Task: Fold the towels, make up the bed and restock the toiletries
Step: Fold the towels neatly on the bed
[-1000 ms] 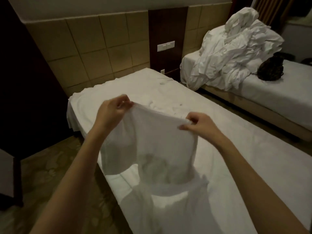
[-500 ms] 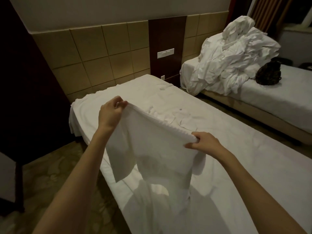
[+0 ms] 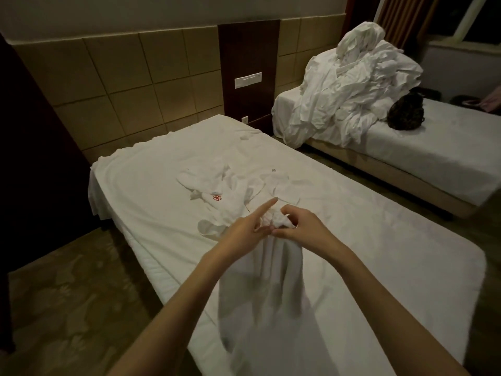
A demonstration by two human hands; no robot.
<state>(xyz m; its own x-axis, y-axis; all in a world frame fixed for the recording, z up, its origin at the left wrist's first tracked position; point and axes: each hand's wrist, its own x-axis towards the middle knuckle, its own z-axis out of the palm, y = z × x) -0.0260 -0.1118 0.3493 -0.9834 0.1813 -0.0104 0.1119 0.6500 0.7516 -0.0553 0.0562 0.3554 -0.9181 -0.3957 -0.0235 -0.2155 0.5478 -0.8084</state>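
Above the bed (image 3: 352, 240), the right hand (image 3: 298, 226) pinches the towel (image 3: 260, 289) top while the left hand (image 3: 244, 226) touches with straight fingers; corners should probably match before folding.

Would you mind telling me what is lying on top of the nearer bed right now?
Loose white towels, one with a red flower emblem, lie crumpled on the nearer bed. The held towel hangs in front and hides the sheet behind it.
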